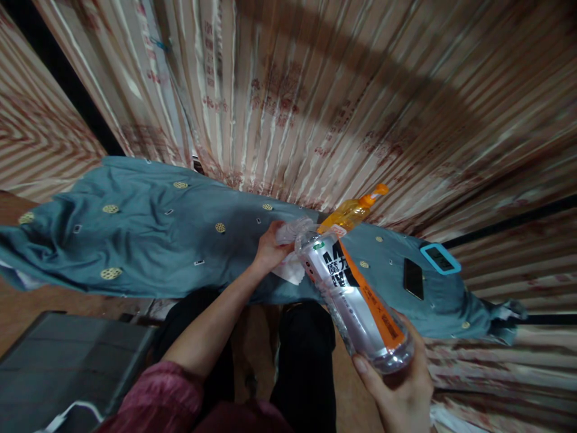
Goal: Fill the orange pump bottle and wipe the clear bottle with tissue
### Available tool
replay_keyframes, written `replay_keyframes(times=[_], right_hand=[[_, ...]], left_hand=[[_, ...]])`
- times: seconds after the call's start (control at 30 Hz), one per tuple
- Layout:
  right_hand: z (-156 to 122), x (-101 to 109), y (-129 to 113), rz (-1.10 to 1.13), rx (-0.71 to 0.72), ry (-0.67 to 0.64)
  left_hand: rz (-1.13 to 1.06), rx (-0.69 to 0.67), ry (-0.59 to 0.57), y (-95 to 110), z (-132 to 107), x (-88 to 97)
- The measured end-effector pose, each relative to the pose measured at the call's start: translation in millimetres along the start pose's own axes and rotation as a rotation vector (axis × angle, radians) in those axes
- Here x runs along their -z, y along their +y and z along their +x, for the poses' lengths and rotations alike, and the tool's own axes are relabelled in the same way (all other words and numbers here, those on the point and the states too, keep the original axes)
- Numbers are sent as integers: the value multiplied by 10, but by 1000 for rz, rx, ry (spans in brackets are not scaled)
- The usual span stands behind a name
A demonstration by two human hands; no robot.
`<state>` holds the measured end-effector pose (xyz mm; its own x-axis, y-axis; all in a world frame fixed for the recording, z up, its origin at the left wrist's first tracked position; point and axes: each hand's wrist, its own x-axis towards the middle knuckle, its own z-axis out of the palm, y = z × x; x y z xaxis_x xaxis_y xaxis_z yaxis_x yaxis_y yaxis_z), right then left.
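A clear plastic bottle (356, 300) with a silver and orange label lies tilted across the front of the view. My right hand (401, 385) is wrapped round its base, at the lower right. At the other end, my left hand (269, 249) is closed on a crumpled white tissue (293, 231) close to the bottle's neck; whether the tissue touches the neck I cannot tell. More white tissue hangs below those fingers. Just behind the bottle stands an orange pump bottle (351, 213), its lower part partly hidden.
A long narrow table under a grey-green patterned cloth (148, 240) runs across the view. To the right lie a black phone (413, 278) and a blue-framed digital clock (440, 259). Patterned curtains (279, 90) hang behind. A dark grey surface with a white cable (76, 412) is at lower left.
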<state>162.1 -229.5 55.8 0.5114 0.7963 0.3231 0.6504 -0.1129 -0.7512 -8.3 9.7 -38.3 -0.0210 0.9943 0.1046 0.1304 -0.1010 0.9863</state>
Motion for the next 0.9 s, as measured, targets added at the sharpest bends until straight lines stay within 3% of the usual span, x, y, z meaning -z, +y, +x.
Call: replay_keyframes(times=[0.37,0.9], right_hand=[[-23,-31,-138,46,-73,7],[-33,-28,-76,43,-64,3]], left_hand=[[-2,2,7,9,2,3],[4,-3,6,12,-2,13]])
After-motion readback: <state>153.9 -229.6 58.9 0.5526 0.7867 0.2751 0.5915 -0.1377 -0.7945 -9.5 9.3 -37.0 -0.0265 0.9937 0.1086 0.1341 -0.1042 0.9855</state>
